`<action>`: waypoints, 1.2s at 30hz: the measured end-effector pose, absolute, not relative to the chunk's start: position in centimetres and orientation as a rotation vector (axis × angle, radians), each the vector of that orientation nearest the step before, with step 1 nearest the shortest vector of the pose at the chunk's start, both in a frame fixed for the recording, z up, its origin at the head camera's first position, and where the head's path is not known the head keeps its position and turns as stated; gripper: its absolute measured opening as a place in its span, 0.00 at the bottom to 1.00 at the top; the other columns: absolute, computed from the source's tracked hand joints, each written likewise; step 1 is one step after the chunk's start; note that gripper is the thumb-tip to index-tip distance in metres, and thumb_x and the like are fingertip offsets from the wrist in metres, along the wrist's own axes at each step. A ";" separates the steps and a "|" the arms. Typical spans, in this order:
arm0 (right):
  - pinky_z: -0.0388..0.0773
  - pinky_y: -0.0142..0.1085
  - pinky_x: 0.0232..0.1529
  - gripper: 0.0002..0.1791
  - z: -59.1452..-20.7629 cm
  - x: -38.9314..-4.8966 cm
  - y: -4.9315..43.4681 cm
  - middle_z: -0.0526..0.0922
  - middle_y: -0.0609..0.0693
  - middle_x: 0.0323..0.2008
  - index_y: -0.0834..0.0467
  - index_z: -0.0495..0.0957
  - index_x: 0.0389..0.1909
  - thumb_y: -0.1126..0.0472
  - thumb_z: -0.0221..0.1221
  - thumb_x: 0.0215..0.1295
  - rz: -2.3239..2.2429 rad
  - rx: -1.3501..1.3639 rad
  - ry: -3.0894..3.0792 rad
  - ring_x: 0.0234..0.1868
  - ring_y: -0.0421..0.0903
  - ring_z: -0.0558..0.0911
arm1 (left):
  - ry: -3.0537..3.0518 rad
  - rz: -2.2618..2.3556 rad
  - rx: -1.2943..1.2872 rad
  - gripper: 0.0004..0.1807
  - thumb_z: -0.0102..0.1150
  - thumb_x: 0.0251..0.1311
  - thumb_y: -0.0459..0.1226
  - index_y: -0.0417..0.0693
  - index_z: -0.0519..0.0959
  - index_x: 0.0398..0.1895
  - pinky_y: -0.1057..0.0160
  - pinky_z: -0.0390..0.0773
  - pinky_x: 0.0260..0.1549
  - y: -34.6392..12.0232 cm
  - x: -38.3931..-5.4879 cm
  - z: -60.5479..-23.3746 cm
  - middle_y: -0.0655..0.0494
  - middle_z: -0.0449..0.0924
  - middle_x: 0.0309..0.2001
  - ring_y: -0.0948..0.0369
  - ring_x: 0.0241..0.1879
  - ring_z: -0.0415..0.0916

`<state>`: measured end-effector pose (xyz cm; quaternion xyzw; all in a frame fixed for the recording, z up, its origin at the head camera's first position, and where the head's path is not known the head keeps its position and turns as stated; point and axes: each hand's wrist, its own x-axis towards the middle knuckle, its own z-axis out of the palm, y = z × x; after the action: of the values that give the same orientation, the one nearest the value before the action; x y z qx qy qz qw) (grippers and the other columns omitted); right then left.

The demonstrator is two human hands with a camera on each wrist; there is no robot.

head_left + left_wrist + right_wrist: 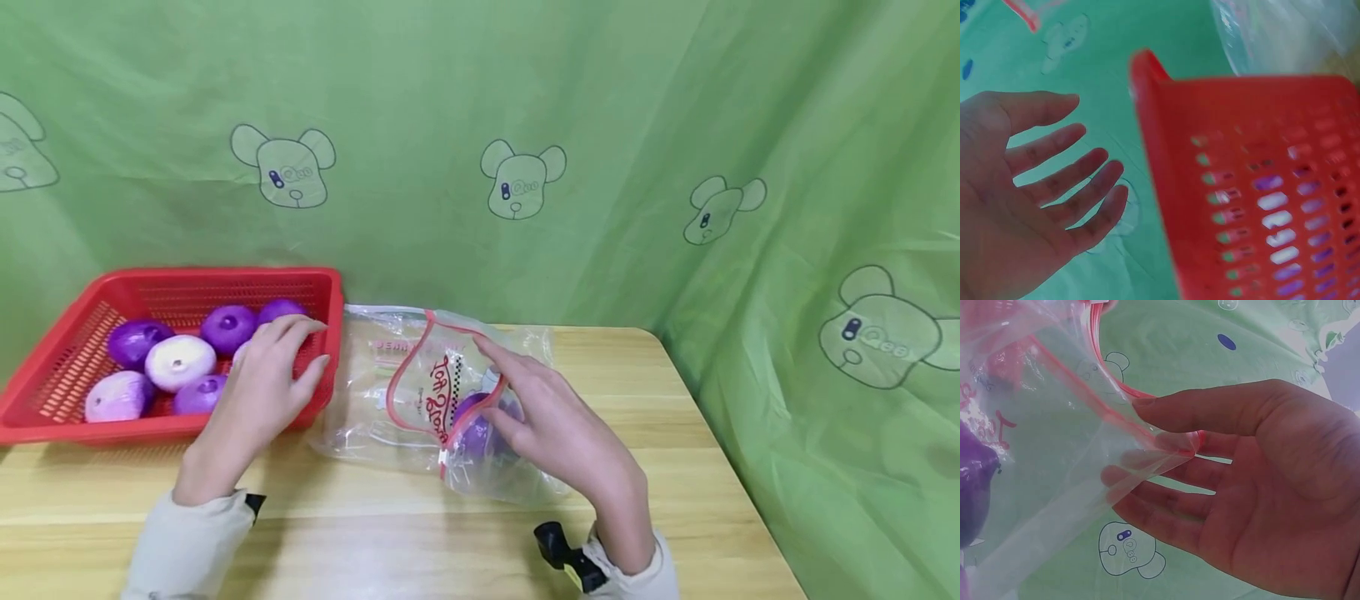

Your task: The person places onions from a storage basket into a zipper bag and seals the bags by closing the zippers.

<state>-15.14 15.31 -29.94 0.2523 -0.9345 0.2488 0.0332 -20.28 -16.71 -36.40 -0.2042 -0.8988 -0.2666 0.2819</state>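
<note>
My left hand hovers over the right end of a red basket, fingers loosely bent and holding nothing; the left wrist view shows this hand beside the basket wall. Several purple onions and a whiter onion lie in the basket. A clear zip bag with red edging and red lettering lies to its right. With thumb and fingers my right hand holds the bag's red-edged mouth apart. In the right wrist view the thumb presses this rim. A purple onion sits inside the bag.
Under everything is a light wooden table, its right edge slanting toward the front. A green curtain printed with bear heads hangs behind it and along the right side. The basket stands close to the back curtain.
</note>
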 end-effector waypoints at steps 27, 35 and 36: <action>0.70 0.46 0.66 0.43 -30.1 -15.4 15.3 0.68 0.51 0.70 0.53 0.56 0.77 0.62 0.65 0.63 0.746 0.768 -2.879 0.67 0.49 0.71 | -2.952 -0.667 -0.088 0.31 0.61 0.63 0.40 0.28 0.67 0.63 0.30 0.70 0.46 -22.2 -22.2 -40.2 0.23 0.68 0.55 0.26 0.49 0.70; 0.69 0.47 0.67 0.43 -30.1 -15.3 15.3 0.68 0.50 0.71 0.53 0.56 0.77 0.62 0.66 0.63 0.743 0.761 -2.884 0.68 0.49 0.70 | -3.005 -0.664 -0.080 0.39 0.61 0.63 0.40 0.36 0.57 0.73 0.29 0.67 0.49 -22.4 -22.4 -40.2 0.21 0.65 0.56 0.22 0.51 0.65; 0.69 0.47 0.67 0.43 -30.1 -15.3 15.3 0.68 0.51 0.71 0.53 0.56 0.77 0.62 0.66 0.63 0.742 0.762 -2.883 0.69 0.49 0.70 | -3.011 -0.663 -0.086 0.40 0.61 0.63 0.40 0.37 0.56 0.74 0.28 0.67 0.50 -22.4 -22.3 -40.2 0.21 0.64 0.57 0.22 0.52 0.64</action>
<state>-15.27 15.32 -30.10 0.2478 -0.9376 0.2414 0.0342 -22.34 -22.38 -40.19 -0.0280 -0.9758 -0.2148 0.0289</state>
